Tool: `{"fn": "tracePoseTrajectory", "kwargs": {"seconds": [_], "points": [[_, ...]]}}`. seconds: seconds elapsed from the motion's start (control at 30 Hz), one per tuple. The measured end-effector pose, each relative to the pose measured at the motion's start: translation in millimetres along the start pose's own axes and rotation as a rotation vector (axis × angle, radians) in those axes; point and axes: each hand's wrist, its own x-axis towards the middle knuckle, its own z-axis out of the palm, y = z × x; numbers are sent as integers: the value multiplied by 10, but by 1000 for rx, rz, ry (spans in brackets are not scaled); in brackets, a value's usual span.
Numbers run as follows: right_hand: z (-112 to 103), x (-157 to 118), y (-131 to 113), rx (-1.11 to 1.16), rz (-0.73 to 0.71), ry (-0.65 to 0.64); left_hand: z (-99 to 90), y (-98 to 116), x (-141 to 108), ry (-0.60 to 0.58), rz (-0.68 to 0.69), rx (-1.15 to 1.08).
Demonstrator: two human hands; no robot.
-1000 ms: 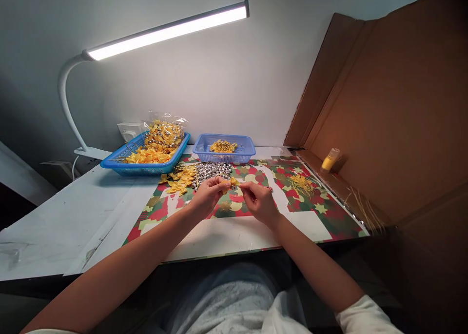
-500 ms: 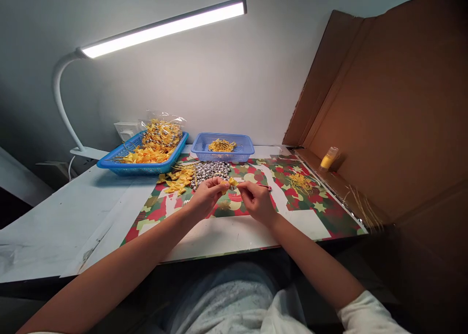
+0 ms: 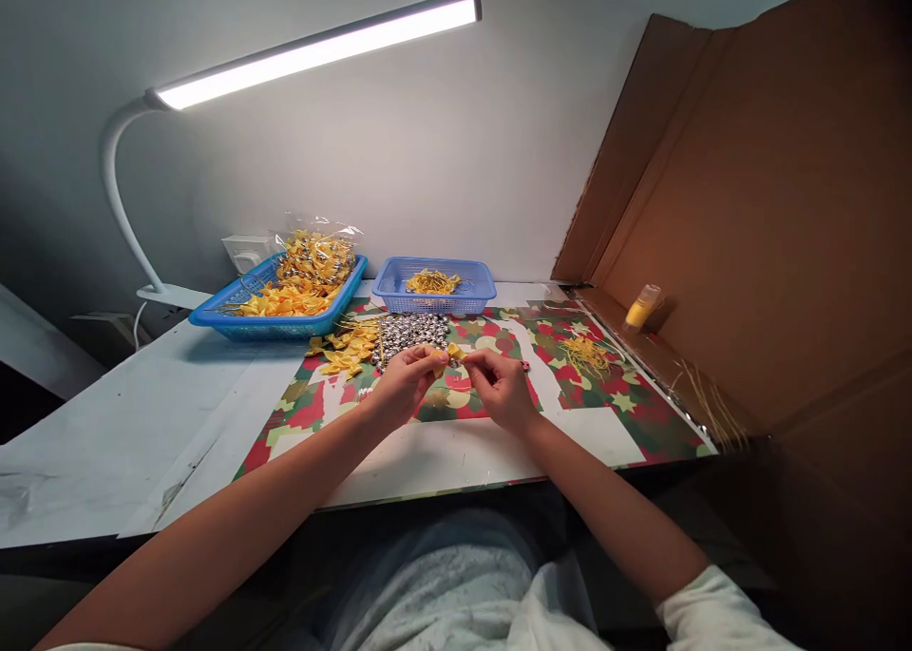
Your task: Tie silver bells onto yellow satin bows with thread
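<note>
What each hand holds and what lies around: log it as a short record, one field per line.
Left hand: pinching a yellow bow
Right hand: pinched closed beside it, hold too small to tell
Beyond hands: silver balls, loose bows to their left
Baskets: large blue basket left, small blue basket right
Right side: yellow strings, small bottle
Lamp: lit

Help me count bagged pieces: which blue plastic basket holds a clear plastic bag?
The larger blue plastic basket on the left, with the clear plastic bag; the smaller, paler blue plastic basket shows none.
</note>
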Motion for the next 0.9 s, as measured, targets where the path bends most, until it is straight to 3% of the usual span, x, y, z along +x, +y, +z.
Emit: {"fn": "tracePoseTrajectory", "kwargs": {"seconds": [0.37, 0.9], "points": [[-76, 1, -6, -100, -84, -9, -42, 17, -1, -22, -5, 4], [-82, -8, -16, -131, -75, -5, -27, 9, -7, -23, 38, 47]]}}
